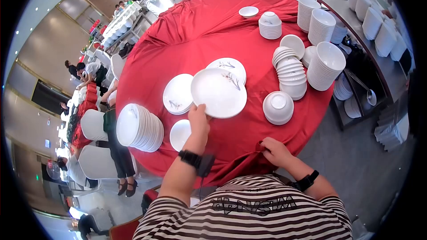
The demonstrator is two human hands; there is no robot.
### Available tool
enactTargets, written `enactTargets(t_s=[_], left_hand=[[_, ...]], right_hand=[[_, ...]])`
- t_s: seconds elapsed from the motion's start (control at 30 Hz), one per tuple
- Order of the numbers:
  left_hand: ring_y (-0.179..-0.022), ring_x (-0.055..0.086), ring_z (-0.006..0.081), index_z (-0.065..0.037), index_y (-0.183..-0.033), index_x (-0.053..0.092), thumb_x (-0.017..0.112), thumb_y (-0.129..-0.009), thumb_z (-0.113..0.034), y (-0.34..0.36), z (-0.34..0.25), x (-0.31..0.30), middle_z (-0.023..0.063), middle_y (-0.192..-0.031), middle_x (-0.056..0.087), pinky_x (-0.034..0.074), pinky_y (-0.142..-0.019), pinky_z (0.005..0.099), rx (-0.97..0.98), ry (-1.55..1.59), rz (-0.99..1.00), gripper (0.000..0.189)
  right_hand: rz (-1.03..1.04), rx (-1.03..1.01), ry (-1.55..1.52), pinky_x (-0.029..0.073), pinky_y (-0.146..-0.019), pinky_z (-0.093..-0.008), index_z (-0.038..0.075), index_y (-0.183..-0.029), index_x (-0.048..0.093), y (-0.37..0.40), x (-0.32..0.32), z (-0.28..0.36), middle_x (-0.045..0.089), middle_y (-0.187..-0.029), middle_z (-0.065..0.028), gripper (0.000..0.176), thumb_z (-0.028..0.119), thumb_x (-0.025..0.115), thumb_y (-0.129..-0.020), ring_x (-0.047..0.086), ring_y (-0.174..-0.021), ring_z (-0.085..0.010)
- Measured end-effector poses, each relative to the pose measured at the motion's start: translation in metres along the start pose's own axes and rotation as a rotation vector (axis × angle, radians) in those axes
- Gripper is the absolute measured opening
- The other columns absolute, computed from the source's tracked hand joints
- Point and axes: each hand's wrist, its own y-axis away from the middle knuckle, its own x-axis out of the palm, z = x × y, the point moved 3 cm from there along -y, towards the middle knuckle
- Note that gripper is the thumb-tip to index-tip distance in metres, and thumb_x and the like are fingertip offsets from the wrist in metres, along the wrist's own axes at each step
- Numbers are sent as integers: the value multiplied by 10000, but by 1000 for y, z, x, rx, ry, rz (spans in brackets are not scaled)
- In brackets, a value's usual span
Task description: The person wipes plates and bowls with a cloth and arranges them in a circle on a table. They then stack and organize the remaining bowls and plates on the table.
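Observation:
My left hand (199, 120) is closed on the near rim of a white plate (217, 95) with a small floral print. The plate is held over the table and overlaps another printed plate (231, 64) behind it. Left of it lies a short stack of plates (179, 92), with a small white dish (180, 135) nearer to me, beside my wrist. At the table's near edge, my right hand (275, 152) pinches a fold of the red tablecloth (195, 40). An upturned bowl stack (278, 108) stands just beyond that hand.
A tall plate stack (138, 128) stands at the left edge. Tall bowl stacks (327, 66) and a leaning row of bowls (290, 72) line the right side. Farther back are upturned bowls (270, 25) and a dish (248, 12). A dark cart (369, 80) adjoins on the right.

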Motion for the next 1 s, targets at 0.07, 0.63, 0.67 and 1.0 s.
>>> enactTargets(t_s=[0.07, 0.63, 0.67, 1.0], left_hand=[[-773, 576, 177, 19, -971, 528, 466, -822, -72, 20, -16, -14, 89, -899, 574, 473, -695, 282, 133, -160, 34, 185], [-921, 522, 141, 6, -1098, 542, 365, -944, -187, 95, 51, -22, 76, -1007, 580, 414, -837, 289, -44, -98, 254, 303], [-909, 521, 142, 3, -1088, 544, 370, -944, -200, 92, 49, -24, 75, -996, 580, 416, -828, 286, -56, -105, 223, 304], [-888, 538, 125, 16, -1158, 506, 420, -947, -232, 108, -22, -22, 69, -989, 585, 439, -774, 269, -131, -193, 88, 336]], right_hand=[[-60, -12, -87, 453, -697, -388, 38, -886, 544, -14, -2, 13, 544, -869, -159, 172, 28, 537, -714, 541, -809, -343], [-138, -227, -69, 405, -842, -403, 6, -1022, 520, -83, 59, 68, 494, -1076, -221, 298, 28, 569, -729, 500, -957, -360], [-120, -315, 51, 372, -883, -427, 16, -1031, 547, -80, 57, 79, 475, -1137, -214, 309, 67, 576, -728, 467, -1003, -365], [187, -149, 65, 436, -792, -370, 28, -1016, 581, -50, 54, 51, 606, -930, -167, 270, 201, 500, -825, 567, -883, -324]])
